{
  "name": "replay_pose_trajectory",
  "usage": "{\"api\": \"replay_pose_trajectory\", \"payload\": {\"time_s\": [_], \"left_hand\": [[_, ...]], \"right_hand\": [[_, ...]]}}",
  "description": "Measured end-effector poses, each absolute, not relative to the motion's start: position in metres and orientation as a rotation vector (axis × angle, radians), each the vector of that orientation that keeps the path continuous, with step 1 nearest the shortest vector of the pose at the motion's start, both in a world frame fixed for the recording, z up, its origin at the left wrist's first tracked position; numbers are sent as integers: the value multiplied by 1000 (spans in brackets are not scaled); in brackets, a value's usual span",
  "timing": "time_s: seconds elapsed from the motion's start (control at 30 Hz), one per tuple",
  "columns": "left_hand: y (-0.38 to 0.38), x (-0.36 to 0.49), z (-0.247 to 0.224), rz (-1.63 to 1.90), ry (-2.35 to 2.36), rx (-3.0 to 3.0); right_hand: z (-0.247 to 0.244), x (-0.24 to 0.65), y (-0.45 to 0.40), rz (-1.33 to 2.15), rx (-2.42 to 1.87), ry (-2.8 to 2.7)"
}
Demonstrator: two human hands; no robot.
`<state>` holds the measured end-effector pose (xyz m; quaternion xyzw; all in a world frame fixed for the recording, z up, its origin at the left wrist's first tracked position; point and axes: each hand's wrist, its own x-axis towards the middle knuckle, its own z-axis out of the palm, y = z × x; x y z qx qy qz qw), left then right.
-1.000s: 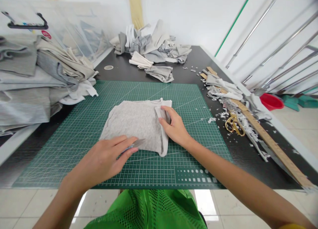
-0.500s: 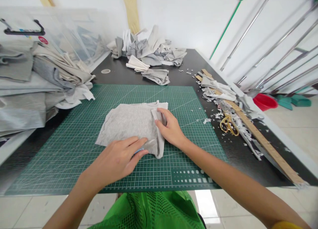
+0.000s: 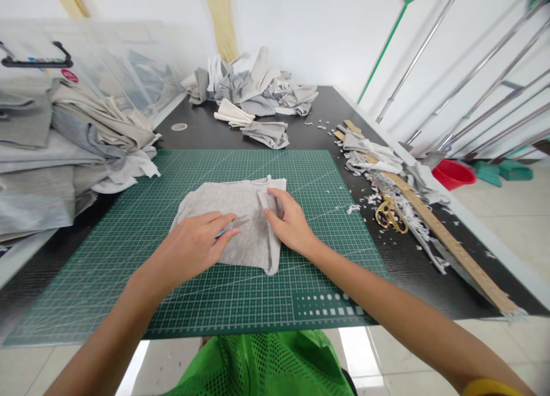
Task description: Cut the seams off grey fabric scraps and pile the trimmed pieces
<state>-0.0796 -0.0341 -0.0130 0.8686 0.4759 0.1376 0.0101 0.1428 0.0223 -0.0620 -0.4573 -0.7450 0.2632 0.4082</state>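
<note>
My left hand (image 3: 191,250) lies on a grey knit garment (image 3: 227,204) and is shut on a small craft knife (image 3: 228,226) with a blue handle and flat metal blade. The blade rests over the cloth. My right hand (image 3: 290,224) presses on a folded-over edge (image 3: 270,244) of the garment, its fingers spread and curved. The garment lies flat on a green cutting mat (image 3: 330,241). Part of it is hidden under both hands.
Stacked grey fabric (image 3: 64,146) fills the left, beside a clear plastic bin (image 3: 116,69). A heap of cloth pieces (image 3: 249,89) lies at the back. Gold scissors (image 3: 390,214), a wooden ruler (image 3: 447,241) and white scraps lie on the black table (image 3: 206,132) to the right.
My left hand and the knife have moved from the garment's near edge up onto its middle. My right hand stays on the fold. The whole view has tilted slightly.
</note>
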Motion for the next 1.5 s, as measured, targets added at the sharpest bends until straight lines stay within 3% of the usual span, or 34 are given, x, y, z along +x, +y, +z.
{"api": "replay_pose_trajectory", "payload": {"time_s": [0.77,1.13,1.5], "left_hand": [[-4,-137,-27,423,1812,2766],[-61,-154,-18,568,1930,2565],[-104,-89,-16,418,1461,2712]], "right_hand": [[-62,143,22,683,-1162,-1874],[-61,143,22,686,-1158,-1871],[-62,142,22,668,-1156,-1875]]}}
